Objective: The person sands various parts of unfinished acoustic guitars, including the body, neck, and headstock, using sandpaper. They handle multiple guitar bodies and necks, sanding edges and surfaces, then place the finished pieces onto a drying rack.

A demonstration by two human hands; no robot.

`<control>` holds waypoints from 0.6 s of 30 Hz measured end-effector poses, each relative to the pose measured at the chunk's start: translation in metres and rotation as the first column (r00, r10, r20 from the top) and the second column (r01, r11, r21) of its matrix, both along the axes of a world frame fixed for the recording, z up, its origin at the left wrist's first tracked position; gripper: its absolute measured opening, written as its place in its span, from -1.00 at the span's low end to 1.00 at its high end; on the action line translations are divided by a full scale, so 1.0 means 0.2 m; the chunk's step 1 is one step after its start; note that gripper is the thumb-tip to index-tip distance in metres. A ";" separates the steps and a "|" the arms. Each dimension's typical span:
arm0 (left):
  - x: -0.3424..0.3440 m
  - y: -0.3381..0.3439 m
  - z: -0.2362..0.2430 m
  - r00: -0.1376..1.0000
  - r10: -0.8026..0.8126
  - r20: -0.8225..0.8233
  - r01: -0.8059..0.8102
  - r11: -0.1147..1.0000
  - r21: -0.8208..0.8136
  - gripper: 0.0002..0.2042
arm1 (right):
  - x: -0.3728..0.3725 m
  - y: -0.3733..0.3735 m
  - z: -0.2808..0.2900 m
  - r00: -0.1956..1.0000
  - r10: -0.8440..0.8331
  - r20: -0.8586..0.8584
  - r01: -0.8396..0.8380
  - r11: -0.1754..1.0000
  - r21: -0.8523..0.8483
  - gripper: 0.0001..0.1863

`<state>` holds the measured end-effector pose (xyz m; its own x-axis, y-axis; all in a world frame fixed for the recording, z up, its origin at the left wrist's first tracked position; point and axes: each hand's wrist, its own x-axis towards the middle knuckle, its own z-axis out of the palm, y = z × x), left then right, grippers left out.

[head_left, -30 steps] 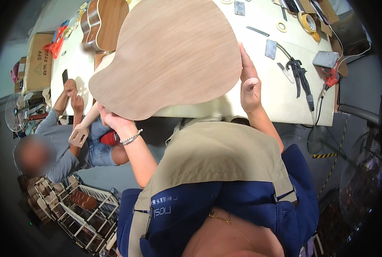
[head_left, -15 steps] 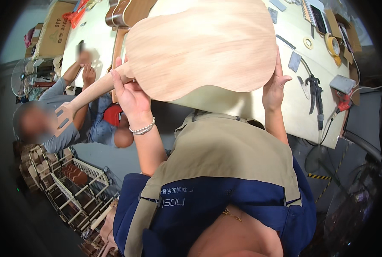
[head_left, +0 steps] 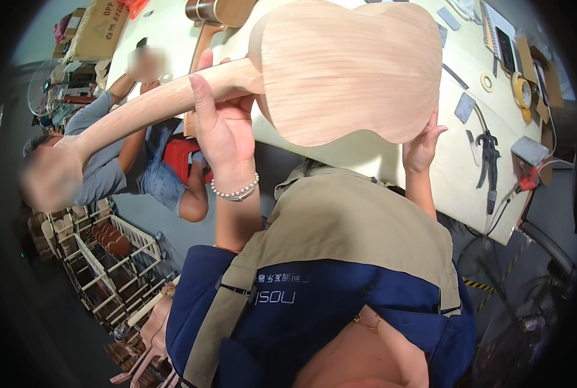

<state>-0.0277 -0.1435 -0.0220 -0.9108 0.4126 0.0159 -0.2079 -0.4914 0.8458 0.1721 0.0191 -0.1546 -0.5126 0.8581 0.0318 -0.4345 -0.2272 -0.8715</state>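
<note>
The unfinished guitar (head_left: 353,71), back upward, is over the white table's (head_left: 455,184) near edge — left hand (head_left: 227,132) wrapped round its neck, right hand (head_left: 420,150) against the body's end, how far closed I cannot tell — with a black trigger tool (head_left: 488,158) on the table's right part.
</note>
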 end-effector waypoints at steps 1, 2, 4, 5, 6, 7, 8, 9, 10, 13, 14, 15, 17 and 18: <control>0.00 0.00 0.00 1.000 -0.004 0.003 0.004 1.000 0.009 -0.43 | 0.00 0.00 0.00 1.000 -0.001 0.003 0.001 1.000 -0.006 -0.13; 0.01 0.00 0.01 1.000 -0.004 -0.007 0.004 1.000 0.007 -0.43 | 0.00 0.00 -0.01 1.000 -0.001 0.007 0.001 1.000 -0.016 -0.12; 0.01 0.00 0.02 1.000 -0.001 -0.026 0.001 1.000 0.003 -0.44 | 0.01 0.00 -0.01 0.998 0.053 0.019 -0.053 0.999 -0.007 -0.10; 0.00 0.00 0.01 1.000 -0.015 -0.026 0.017 0.997 0.072 -0.44 | 0.02 0.00 -0.02 0.997 0.077 0.024 -0.077 0.997 0.002 -0.10; -0.01 0.01 0.00 0.999 -0.022 -0.036 0.027 0.990 0.135 -0.44 | 0.04 0.03 -0.04 0.987 0.162 -0.003 -0.162 0.986 0.050 -0.05; -0.01 0.01 -0.01 0.998 -0.029 -0.047 0.038 0.980 0.198 -0.44 | 0.06 0.05 -0.11 0.986 0.165 -0.028 -0.165 0.986 0.006 -0.09; -0.02 0.02 -0.01 0.998 -0.039 -0.050 0.050 0.969 0.242 -0.45 | 0.11 0.08 -0.19 0.982 0.174 0.070 -0.179 0.982 0.066 -0.11; -0.02 0.04 -0.01 0.994 -0.036 -0.100 0.060 0.966 0.250 -0.43 | 0.15 0.11 -0.25 0.970 0.181 0.163 -0.202 0.972 0.121 -0.14; -0.03 0.04 -0.01 0.988 -0.049 -0.145 0.083 0.967 0.241 -0.41 | 0.20 0.13 -0.31 0.958 0.202 0.203 -0.218 0.974 0.059 -0.17; -0.03 0.05 0.01 0.975 -0.075 -0.208 0.117 0.973 0.197 -0.31 | 0.33 0.16 -0.40 0.922 0.309 0.233 -0.253 0.937 -0.242 -0.28; -0.02 0.06 0.01 0.972 -0.096 -0.217 0.139 0.971 0.195 -0.30 | 0.34 0.17 -0.41 0.924 0.309 0.224 -0.239 0.927 -0.289 -0.29; -0.01 0.06 0.01 0.967 -0.117 -0.225 0.161 0.968 0.192 -0.29 | 0.34 0.16 -0.42 0.933 0.300 0.197 -0.229 0.921 -0.315 -0.29; 0.01 0.07 0.01 0.960 -0.130 -0.248 0.167 0.976 0.137 -0.28 | 0.33 0.15 -0.44 0.948 0.277 0.156 -0.212 0.916 -0.342 -0.31; 0.02 0.08 0.01 0.959 -0.137 -0.248 0.172 0.977 0.124 -0.28 | 0.33 0.15 -0.44 0.954 0.265 0.137 -0.205 0.915 -0.347 -0.31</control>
